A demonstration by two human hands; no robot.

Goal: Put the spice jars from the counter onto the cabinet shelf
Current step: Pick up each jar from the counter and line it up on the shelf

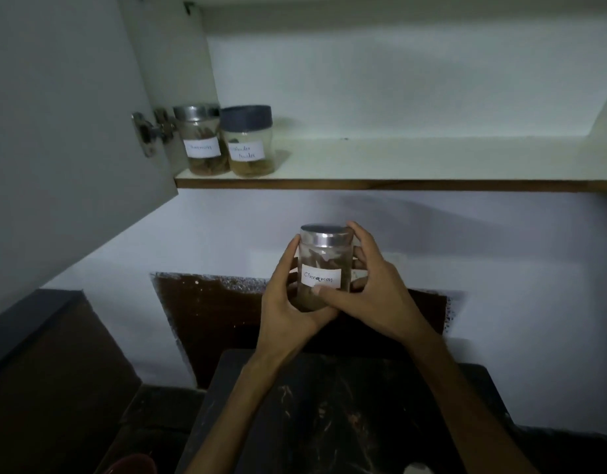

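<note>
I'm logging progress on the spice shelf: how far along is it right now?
Done: two jars stand at the shelf's left end, a silver-lidded jar and a dark-lidded jar, side by side. In hand: the left hand and right hand both grip a cinnamon jar, upright, below the shelf. Left: setting it on the shelf. Whether more jars wait on the counter cannot be seen.

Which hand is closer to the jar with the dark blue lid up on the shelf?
Left. The left hand is below the blue-lidded jar, slightly right; the right hand is farther right.
</note>
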